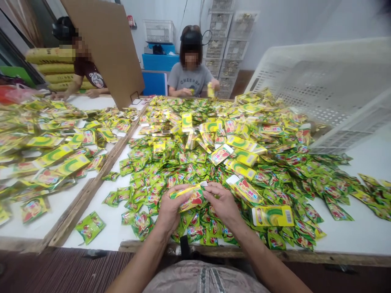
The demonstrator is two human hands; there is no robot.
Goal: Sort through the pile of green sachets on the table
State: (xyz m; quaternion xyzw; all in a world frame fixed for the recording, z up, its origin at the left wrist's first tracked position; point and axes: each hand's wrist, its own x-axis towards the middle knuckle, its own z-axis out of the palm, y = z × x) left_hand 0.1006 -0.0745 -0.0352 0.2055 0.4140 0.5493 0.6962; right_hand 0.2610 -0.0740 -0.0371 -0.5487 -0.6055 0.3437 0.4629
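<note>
My left hand [169,209] and my right hand [222,202] are both closed on one yellow-green packet [191,197] with a red picture, held just above the near edge of the white table [363,232]. The left hand grips its left end, the right hand pinches its right end. Under and around my hands lies a big heap of small green sachets [159,175]. Larger yellow-green packets [271,215] lie on top of the heap, one just right of my right hand.
A tipped white plastic crate [324,81] lies at the right. A second table [45,150] on the left bears more packets. A brown cardboard sheet [106,44] stands between them. Two people sit at the far side, one in a grey shirt [189,79] holding a packet.
</note>
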